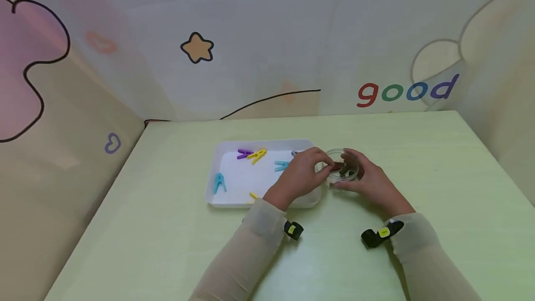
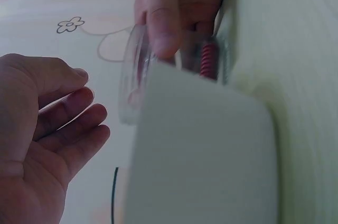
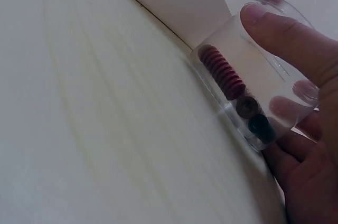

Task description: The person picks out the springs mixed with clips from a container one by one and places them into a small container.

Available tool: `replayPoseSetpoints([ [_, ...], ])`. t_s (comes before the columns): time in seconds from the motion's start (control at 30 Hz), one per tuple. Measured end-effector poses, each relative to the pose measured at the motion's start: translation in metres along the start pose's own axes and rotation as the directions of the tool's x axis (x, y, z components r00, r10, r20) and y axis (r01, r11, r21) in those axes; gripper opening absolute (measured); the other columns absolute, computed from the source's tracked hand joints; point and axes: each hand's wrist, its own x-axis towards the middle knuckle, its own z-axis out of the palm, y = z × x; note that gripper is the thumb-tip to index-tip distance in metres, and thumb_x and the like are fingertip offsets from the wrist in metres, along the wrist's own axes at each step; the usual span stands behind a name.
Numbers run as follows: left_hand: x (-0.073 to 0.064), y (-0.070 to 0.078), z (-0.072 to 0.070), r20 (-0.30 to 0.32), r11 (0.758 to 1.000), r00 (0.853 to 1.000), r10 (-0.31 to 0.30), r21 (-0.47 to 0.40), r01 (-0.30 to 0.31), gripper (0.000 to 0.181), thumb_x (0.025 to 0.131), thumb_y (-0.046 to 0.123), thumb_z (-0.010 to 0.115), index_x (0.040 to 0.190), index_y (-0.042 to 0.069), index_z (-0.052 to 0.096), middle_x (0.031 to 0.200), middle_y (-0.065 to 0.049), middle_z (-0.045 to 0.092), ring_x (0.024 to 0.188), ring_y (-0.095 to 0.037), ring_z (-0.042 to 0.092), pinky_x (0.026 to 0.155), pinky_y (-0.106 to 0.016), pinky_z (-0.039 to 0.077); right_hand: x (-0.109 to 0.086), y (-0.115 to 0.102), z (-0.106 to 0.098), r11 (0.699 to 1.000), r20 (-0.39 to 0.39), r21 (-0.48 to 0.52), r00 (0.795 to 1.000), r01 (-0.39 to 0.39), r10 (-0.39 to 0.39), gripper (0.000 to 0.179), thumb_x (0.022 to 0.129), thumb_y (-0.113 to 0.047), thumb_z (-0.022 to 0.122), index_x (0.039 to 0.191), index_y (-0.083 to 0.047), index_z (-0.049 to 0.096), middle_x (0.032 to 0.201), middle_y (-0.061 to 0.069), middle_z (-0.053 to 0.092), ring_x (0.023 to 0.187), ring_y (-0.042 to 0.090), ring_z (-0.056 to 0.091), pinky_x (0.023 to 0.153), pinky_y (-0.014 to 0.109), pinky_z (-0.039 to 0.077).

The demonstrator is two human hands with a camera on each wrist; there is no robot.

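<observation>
My right hand (image 1: 368, 173) grips a clear round jar (image 3: 285, 18) beside the tray, thumb on one side and fingers round the other. Inside lie a red coil spring (image 3: 222, 72), a dark round piece (image 3: 247, 106) and a teal one (image 3: 261, 128). My left hand (image 1: 303, 171) reaches over the tray's right end, fingertips overlapping the jar's mouth in the head view. In the left wrist view its thumb and loosely bent fingers (image 2: 79, 123) hold nothing, above the white tray (image 1: 246, 143).
In the tray lie a purple clothespin (image 1: 244, 153), a yellow clothespin (image 1: 257, 155), blue clothespins (image 1: 219, 183) and another yellow piece (image 1: 253, 195), with a small greyish piece (image 1: 294, 153) beside the left hand. Printed cloth walls (image 1: 267, 50) border the pale green table (image 1: 167, 226).
</observation>
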Motion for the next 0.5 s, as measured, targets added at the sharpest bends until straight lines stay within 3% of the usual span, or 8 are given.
replayPoseSetpoints([
  [0.13,-0.002,-0.004,-0.013,-0.039,1.0,0.999,0.0,0.019,0.001,0.017,0.09,0.022,0.054,0.099,0.018,0.067,0.099,0.006,0.061,0.093,-0.007,0.058,0.085,-0.022,0.047,0.0,0.001,-0.005,1.0,0.03,0.002,0.999,-0.018,0.018,0.1,0.065,-0.057,0.071,0.144,-0.037,0.013,0.146,0.0,0.034,0.134,0.028,0.03,0.104,0.059,0.024],
  [0.27,-0.006,-0.009,-0.028,-0.061,0.999,0.997,-0.044,0.014,0.045,0.019,0.09,0.025,0.053,0.101,0.016,0.067,0.104,0.005,0.062,0.096,-0.008,0.059,0.085,-0.022,0.048,-0.003,-0.001,-0.016,1.0,0.052,0.014,0.999,-0.013,0.012,0.082,0.081,-0.055,0.055,0.144,-0.041,0.005,0.15,0.005,0.027,0.137,0.033,0.023,0.105,0.06,0.021],
  [0.37,-0.012,-0.016,-0.039,-0.072,0.995,0.992,-0.102,0.005,0.103,0.022,0.092,0.027,0.051,0.105,0.018,0.065,0.111,0.004,0.061,0.103,-0.01,0.058,0.09,-0.026,0.047,-0.008,-0.002,-0.024,1.0,0.007,0.024,1.0,0.013,-0.013,0.059,0.092,-0.054,0.033,0.143,-0.042,0.005,0.151,0.004,0.024,0.139,0.033,0.017,0.106,0.062,0.016],
  [0.5,-0.018,-0.026,-0.051,-0.098,0.988,0.985,-0.145,0.035,0.149,0.028,0.093,0.028,0.048,0.116,0.019,0.061,0.121,0.002,0.058,0.114,-0.013,0.053,0.096,-0.03,0.045,-0.012,-0.003,-0.03,0.999,-0.098,0.003,0.994,0.051,-0.05,0.054,0.095,-0.052,0.019,0.145,-0.034,0.011,0.15,0.004,0.025,0.14,0.031,0.014,0.107,0.06,0.014],
])
